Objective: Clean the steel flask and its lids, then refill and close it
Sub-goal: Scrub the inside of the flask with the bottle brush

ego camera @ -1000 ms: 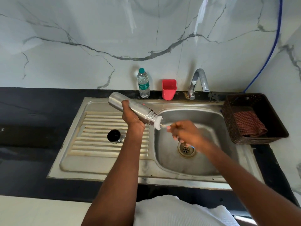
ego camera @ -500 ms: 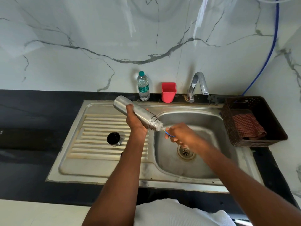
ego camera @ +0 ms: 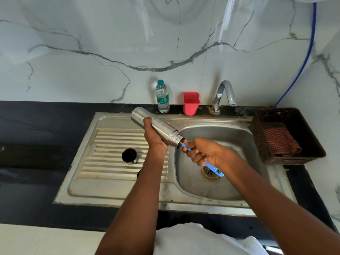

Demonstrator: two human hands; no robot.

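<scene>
My left hand point(ego camera: 154, 137) grips the steel flask point(ego camera: 161, 128) around its middle, tilted with its open mouth down and to the right, over the left edge of the sink basin point(ego camera: 237, 138). My right hand point(ego camera: 207, 153) holds the blue handle of a bottle brush point(ego camera: 214, 168). The brush head is inside the flask and hidden. A steel lid with a black inside point(ego camera: 129, 156) lies on the ribbed drainboard point(ego camera: 110, 144), left of my left wrist. A small dark object point(ego camera: 138, 174) peeks out beside my left forearm; I cannot tell what it is.
A tap point(ego camera: 223, 94) stands behind the basin. A plastic water bottle point(ego camera: 162, 97) and a red cup point(ego camera: 191, 103) stand at the wall. A dark basket point(ego camera: 287, 159) holding a checked cloth point(ego camera: 280, 140) sits on the right of the black counter point(ego camera: 36, 126).
The white brush head, outside the flask mouth a second ago, has gone fully into the flask. My right hand moved closer to the mouth. The flask stayed tilted in my left hand.
</scene>
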